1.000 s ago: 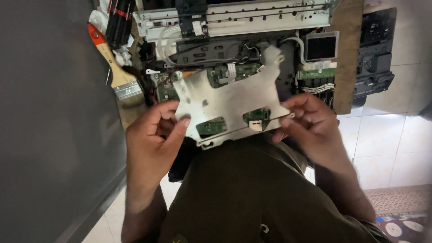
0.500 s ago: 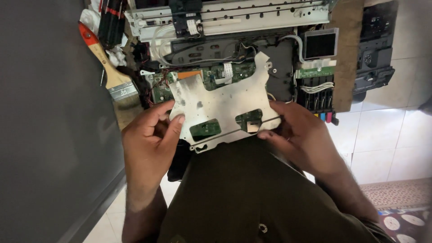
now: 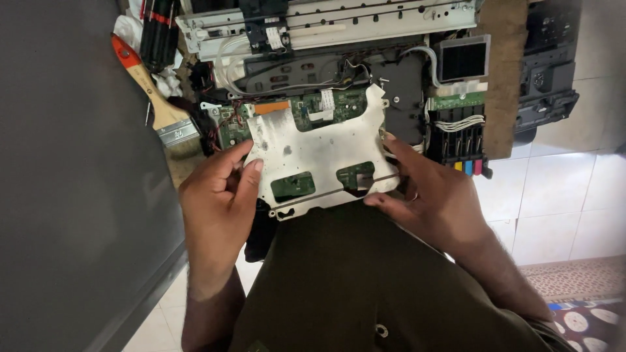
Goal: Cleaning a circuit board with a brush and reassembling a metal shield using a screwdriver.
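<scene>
At twelve o'clock from my lap, over the opened printer [image 3: 339, 72], I pinch the metal shield plate [image 3: 323, 153]: left hand [image 3: 218, 195] closed on its nine o'clock edge, right hand [image 3: 430, 192] on three o'clock. Best kept level, clear of the ribbon cables [image 3: 326, 104].

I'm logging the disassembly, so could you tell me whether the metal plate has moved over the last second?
Yes. The metal plate sits slightly further left against the paintbrush.
</scene>
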